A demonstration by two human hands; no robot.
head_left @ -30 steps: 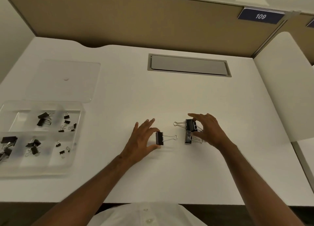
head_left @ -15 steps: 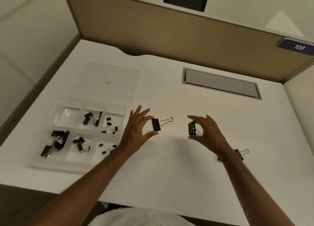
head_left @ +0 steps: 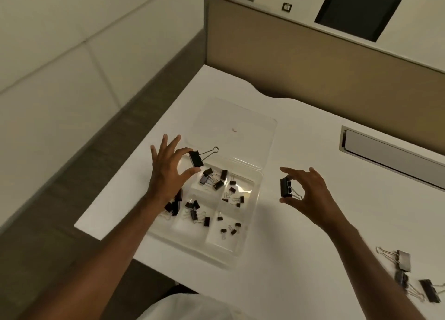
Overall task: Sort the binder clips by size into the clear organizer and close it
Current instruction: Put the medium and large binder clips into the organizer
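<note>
The clear organizer (head_left: 245,243) lies open on the white desk, its compartments holding several black binder clips of different sizes. Its clear lid (head_left: 252,131) lies flat behind it. My left hand (head_left: 168,172) pinches a large black binder clip (head_left: 196,158) between thumb and forefinger, above the organizer's far left compartment. My right hand (head_left: 310,194) pinches another large black clip (head_left: 285,187) just right of the organizer, above the desk. Three large clips (head_left: 407,271) lie loose on the desk at the lower right.
The desk's left edge (head_left: 144,163) runs close beside the organizer, with floor beyond it. A tan partition (head_left: 313,62) stands along the back. A grey cable hatch (head_left: 395,156) sits in the desk at the right.
Both hands lifted a large clip each from the desk and carried them left. My left hand now holds its clip over the organizer. The view swung left.
</note>
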